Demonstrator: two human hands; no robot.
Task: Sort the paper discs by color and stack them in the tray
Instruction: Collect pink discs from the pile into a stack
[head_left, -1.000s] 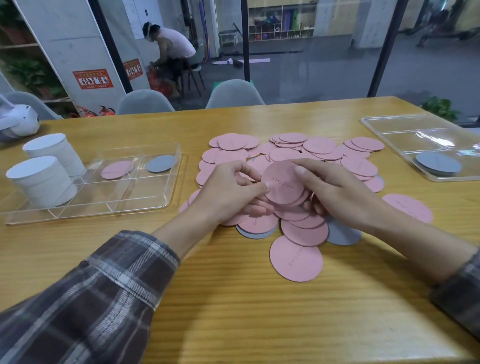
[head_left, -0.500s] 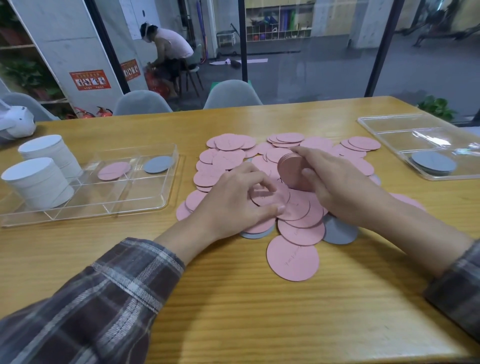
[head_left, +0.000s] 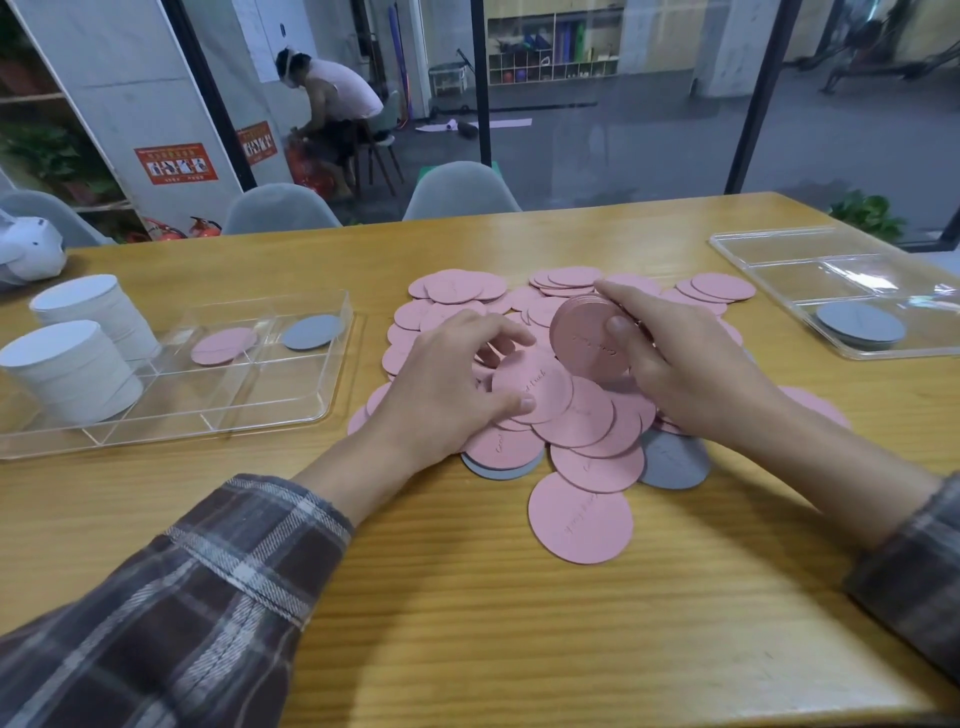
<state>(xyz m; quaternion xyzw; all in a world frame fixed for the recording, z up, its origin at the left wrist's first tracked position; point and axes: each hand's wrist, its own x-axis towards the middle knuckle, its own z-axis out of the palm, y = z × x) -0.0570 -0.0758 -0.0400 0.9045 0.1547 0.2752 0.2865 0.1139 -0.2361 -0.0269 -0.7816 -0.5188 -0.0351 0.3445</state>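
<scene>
The stack of pink discs (head_left: 587, 338) I am building sits in the right hand (head_left: 691, 369), thumb on its face and fingers curled behind. It is held tilted on edge just above the middle of the table (head_left: 467, 597). Directly beneath lies the loose pile (head_left: 587, 431) of pink discs, spread from the table's middle toward its far edge. The left hand (head_left: 447, 379) is down on the near-left side of that pile, thumb and fingers drawn in narrowly around a single pink disc (head_left: 535, 389). I judge it to be pinched for lifting, though I cannot tell whether it is clear of the discs under it.

To do this well, I would slide that disc off sideways rather than pluck it straight up, since thin paper clings and two may come together. Then I would lay it flat against the stack's face, ease the right thumb only enough to admit it, and square the edges before reaching again.

Two grey discs (head_left: 672, 460) poke out from under the pile's near edge, and I would keep them out of this stack.

The left tray (head_left: 340, 353), by the table's left edge, holds a lone pink disc (head_left: 223, 345) beside a lone grey disc (head_left: 311, 331), with white stacks (head_left: 78, 371) at its left end. I judge the pink compartment to be the destination. The right tray (head_left: 779, 249), toward the right edge, holds a grey stack (head_left: 860, 325).
</scene>
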